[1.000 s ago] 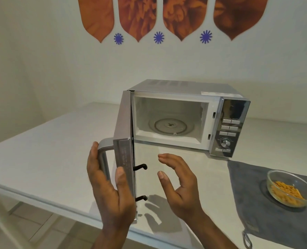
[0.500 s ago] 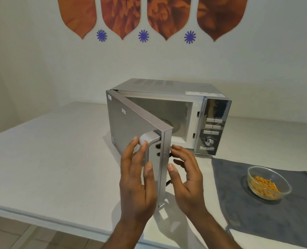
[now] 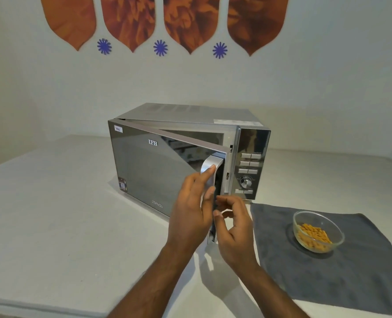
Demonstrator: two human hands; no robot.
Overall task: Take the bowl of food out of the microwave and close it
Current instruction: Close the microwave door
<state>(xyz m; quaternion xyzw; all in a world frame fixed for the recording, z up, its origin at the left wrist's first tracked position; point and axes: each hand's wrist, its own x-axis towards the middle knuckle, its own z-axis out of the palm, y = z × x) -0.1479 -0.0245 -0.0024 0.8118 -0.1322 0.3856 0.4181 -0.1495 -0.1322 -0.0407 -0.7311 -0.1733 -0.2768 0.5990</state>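
While my left hand (image 3: 191,212) rests flat on the door handle (image 3: 209,173), with the fingers spread along it rather than curled round it, that grip is loose and open. My right hand (image 3: 234,228) is just behind the door's free edge, fingers half curled and pinching nothing as far as I can see; its fingertips are partly hidden by the door edge, so I can't swear whether they touch it.

The microwave (image 3: 190,154) door (image 3: 158,171) is ajar, swung most of the way toward the body, with only a narrow wedge of gap left at the top and on the latch side. Through that gap you get a sliver of pale interior and nothing more, so the turntable is out of sight. The lower end of the handle is covered by my hands. Small print on the stickers and the buttons of the control panel (image 3: 251,166) is too blurry to read, apart from IFB on the door.

The bowl of food (image 3: 317,231) is already out, sitting on the grey cloth (image 3: 362,260) to the right of the microwave, well apart from both hands. The cloth runs off the right edge of the view. The bench (image 3: 52,214) has lots of bare room on the left, and its near edge is close below my forearms.
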